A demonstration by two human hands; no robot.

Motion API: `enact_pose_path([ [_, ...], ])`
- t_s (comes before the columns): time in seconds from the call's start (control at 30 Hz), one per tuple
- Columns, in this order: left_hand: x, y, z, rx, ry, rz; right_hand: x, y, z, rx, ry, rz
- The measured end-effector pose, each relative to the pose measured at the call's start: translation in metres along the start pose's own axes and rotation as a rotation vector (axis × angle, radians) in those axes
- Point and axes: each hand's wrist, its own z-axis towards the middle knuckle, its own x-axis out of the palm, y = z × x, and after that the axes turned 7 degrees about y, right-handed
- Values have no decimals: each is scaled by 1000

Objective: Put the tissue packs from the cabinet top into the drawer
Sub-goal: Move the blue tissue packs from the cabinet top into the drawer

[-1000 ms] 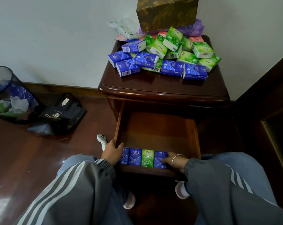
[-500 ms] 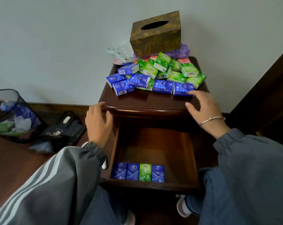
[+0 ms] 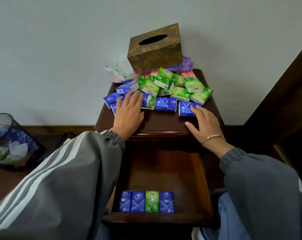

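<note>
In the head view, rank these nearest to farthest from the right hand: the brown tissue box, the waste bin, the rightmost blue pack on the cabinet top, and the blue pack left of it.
From the right hand:
1. Rightmost blue pack, under its fingertips.
2. Neighbouring blue pack, just left.
3. Brown tissue box, at the back.
4. Waste bin, on the floor, far left.
</note>
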Motion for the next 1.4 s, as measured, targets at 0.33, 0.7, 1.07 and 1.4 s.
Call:
enact_pose_path([
  [0.33,-7,-5,-7,74,-291,86,3,0,0,-9,-142,85],
  [0.7,-17,-30,-31,32,123,-389,-10,-6,-2,-10,29,231],
  [1.07,-29,-23,-21,-251,397,-913,-49,-7,5,19,118,384],
  [1.4,-57,-1,-55,-196,870,-2017,-92,95,2,-465,335,359],
])
